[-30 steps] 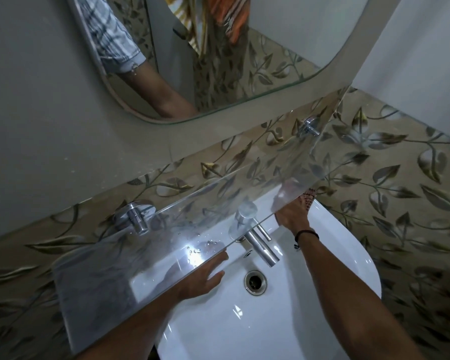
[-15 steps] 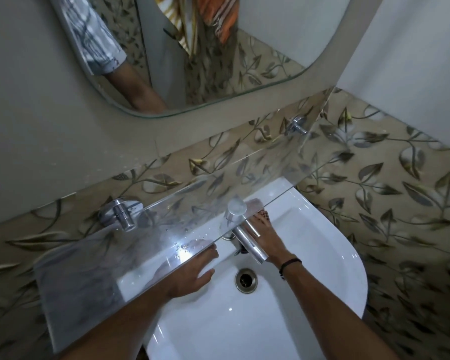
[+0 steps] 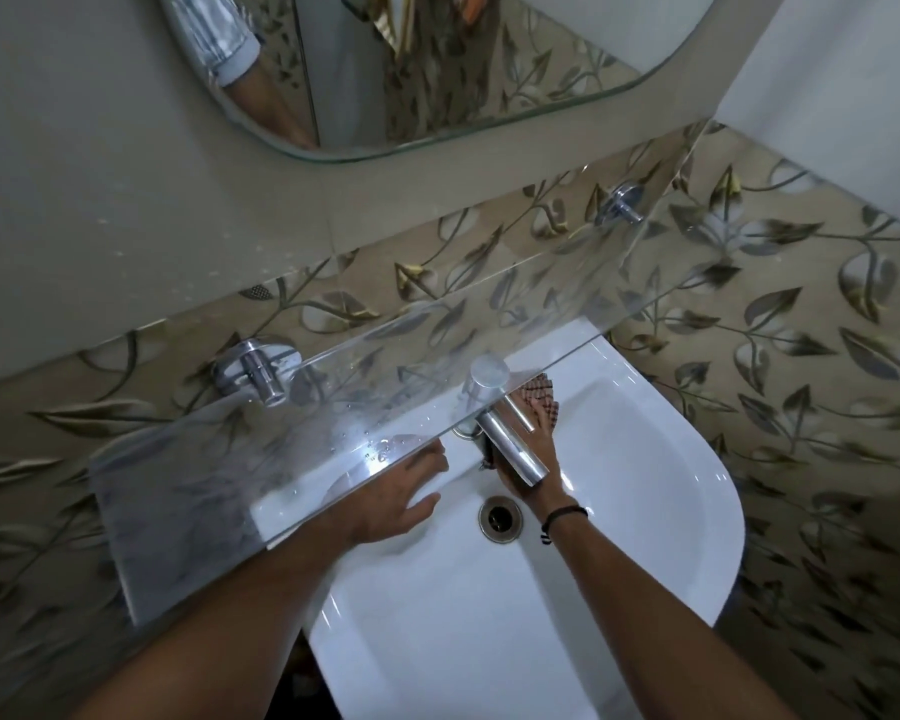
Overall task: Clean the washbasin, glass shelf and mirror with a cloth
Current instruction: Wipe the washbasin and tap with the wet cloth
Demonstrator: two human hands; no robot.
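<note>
Washbasin (image 3: 645,511), left hand (image 3: 391,506) flat inside, right hand (image 3: 549,459) flat on cloth (image 3: 541,400) under tap (image 3: 510,449)

- My left forearm (image 3: 240,605) is bare along its whole visible length, down to the left grip (image 3: 391,504).
- My right forearm (image 3: 671,605) is bare as well, down to the right grip (image 3: 551,462).
- Round my right wrist I wear a thin black cord band (image 3: 567,513), which sits close against the wrist.
- At the near side of that band a small knot or bead hangs, dark with a bit of white on it; it is too small to tell which.
- In the mirror (image 3: 437,70) my shirt sleeve (image 3: 219,39) shows: a short sleeve in blue-grey and white, checked or striped, blurred.
- That sleeve ends in a plain pale hem, and the reflected arm below it is bare.
</note>
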